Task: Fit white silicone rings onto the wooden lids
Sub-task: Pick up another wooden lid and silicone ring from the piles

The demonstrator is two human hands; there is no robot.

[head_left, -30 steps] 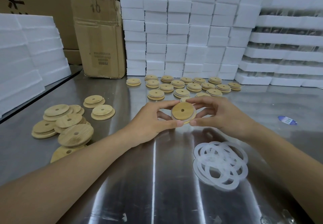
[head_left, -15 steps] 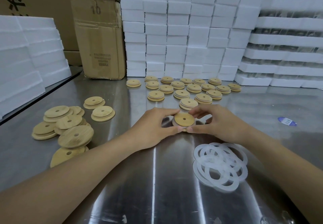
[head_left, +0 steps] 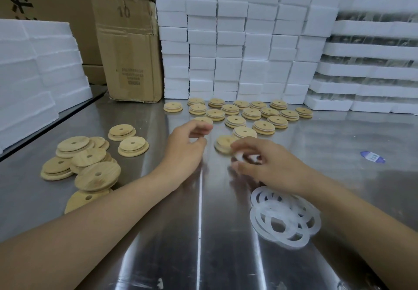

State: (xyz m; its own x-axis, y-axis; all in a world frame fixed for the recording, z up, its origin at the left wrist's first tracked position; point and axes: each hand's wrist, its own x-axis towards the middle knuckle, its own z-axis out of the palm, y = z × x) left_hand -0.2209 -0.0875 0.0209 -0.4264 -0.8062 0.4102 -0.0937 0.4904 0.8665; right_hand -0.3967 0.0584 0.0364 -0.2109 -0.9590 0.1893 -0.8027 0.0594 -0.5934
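Right grip (head_left: 267, 163) (blurred) between wooden lid (head_left: 222, 142) and loose white rings (head_left: 285, 219)

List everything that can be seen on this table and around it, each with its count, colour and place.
table: one, shiny steel, under everything.
lids with rings: about nineteen, light wood with a pale band, in rows at the far middle.
bare lids: about nine, light wood, loose pile at the left.
rings: several overlapping, count unclear, white, near right.
cardboard box: one, brown, standing at the far left.
foam blocks: many, white, stacked along the back and left.
sticker: one, blue and white, on the table at the right.
left hand: fingers loosely curled, holding nothing, middle.
right hand: blurred, beside the nearest lid; something white at its fingers, unclear.
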